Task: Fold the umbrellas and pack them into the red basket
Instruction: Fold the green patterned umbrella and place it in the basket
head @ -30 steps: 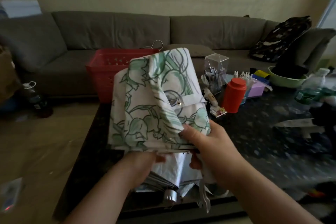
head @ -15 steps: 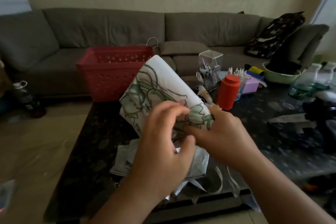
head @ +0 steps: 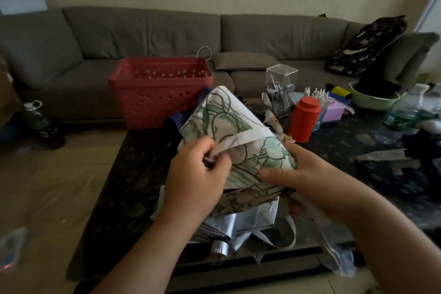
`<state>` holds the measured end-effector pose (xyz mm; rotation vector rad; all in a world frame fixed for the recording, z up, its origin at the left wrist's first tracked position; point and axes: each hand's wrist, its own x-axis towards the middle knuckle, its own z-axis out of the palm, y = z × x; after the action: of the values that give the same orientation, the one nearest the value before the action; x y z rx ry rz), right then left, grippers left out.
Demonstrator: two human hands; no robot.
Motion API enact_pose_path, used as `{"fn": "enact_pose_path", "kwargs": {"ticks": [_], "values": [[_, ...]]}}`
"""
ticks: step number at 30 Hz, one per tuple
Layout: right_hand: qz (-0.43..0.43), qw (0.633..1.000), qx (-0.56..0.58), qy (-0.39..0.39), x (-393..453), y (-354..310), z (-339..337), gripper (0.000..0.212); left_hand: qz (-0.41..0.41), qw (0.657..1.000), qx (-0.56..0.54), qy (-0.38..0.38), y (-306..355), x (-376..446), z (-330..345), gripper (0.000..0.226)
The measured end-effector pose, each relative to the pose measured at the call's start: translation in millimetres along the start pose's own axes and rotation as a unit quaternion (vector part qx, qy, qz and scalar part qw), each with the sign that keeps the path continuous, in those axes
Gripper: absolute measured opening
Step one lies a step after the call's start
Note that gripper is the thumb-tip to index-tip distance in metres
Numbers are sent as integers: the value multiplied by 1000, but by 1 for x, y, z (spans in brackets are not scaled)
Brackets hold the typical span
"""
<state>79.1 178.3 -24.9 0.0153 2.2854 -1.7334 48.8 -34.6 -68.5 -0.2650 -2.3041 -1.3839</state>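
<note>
Nearest me, above dark desk (head: 124, 188) edge: my left hand (head: 194, 179) pinches fold of white-green umbrella (head: 235, 141), fingers curled into cloth. Right hand (head: 307, 181) grips its other side, thumb across fabric. Silver handle cap (head: 219, 247) pokes out below. Farther back, red basket (head: 160, 92) on desk, apart from umbrella. Sofa (head: 143, 33) beyond.

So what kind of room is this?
Most likely a living room: a long grey sofa along the wall, with a dark low table before it, cluttered with household things like a red basket.
</note>
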Motion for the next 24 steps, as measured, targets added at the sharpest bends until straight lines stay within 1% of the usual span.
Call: {"fn": "enact_pose_path", "kwargs": {"ticks": [1, 3, 5, 6, 7, 8, 9, 10, 11, 12, 13, 14, 15, 16, 17, 18, 19, 20, 21, 22, 23, 24], "values": [[-7, 1000, 20, -6, -1, -1, -2, 56, -35, 999, -27, 25, -3, 2, -1, 31], [-15, 997, 73, -10, -5, -4, -6, 50, -119, 985, -110, 62, -13, 7, -3, 29], [-13, 993, 119, -7, -5, -4, -12, 41, -179, 965, -173, 78, -22, 11, -7, 29], [-3, 991, 134, -4, -5, -4, -16, 42, -203, 956, -194, 81, -24, 12, -9, 24], [11, 989, 150, -6, -2, -2, -22, 46, -226, 948, -212, 75, -25, 13, -13, 16], [29, 985, 168, -5, 1, -1, -25, 52, -245, 943, -221, 52, -27, 14, -17, 11], [44, 981, 188, -10, 4, 4, -29, 59, -253, 943, -216, 11, -29, 15, -22, 15], [58, 978, 201, -19, 5, 8, -30, 67, -255, 947, -190, -45, -32, 14, -28, 24], [64, 975, 211, -32, 5, 12, -32, 73, -256, 951, -136, -106, -38, 14, -35, 35], [63, 974, 215, -42, 5, 15, -34, 77, -252, 952, -59, -163, -46, 14, -41, 48], [58, 974, 213, -59, 3, 15, -33, 80, -246, 947, 17, -204, -54, 14, -47, 61], [51, 974, 205, -79, 1, 14, -33, 81, -241, 945, 71, -208, -63, 16, -52, 68], [48, 974, 200, -98, -1, 14, -32, 77, -235, 954, 83, -165, -66, 20, -56, 66], [44, 975, 190, -107, -4, 14, -31, 74, -221, 970, 65, -85, -66, 26, -59, 56], [43, 977, 178, -111, -5, 14, -30, 71, -193, 980, 45, 12, -63, 30, -62, 45], [41, 979, 170, -108, -5, 14, -28, 70, -141, 984, 37, 98, -53, 32, -64, 38], [39, 980, 163, -103, -5, 14, -25, 66, -79, 985, 27, 151, -39, 31, -64, 35], [35, 983, 153, -92, -4, 13, -20, 61, -10, 986, 3, 166, -20, 26, -61, 35], [30, 987, 139, -76, -4, 12, -14, 55, 64, 987, -25, 144, 1, 16, -56, 34], [23, 992, 115, -54, -4, 9, -9, 51, 141, 984, -41, 100, 22, 5, -47, 32], [12, 996, 86, -33, -4, 8, -3, 49, 210, 976, -36, 40, 39, -8, -36, 28], [-4, 998, 56, -12, -4, 7, 1, 46, 242, 970, -14, -23, 48, -19, -24, 27]]}}
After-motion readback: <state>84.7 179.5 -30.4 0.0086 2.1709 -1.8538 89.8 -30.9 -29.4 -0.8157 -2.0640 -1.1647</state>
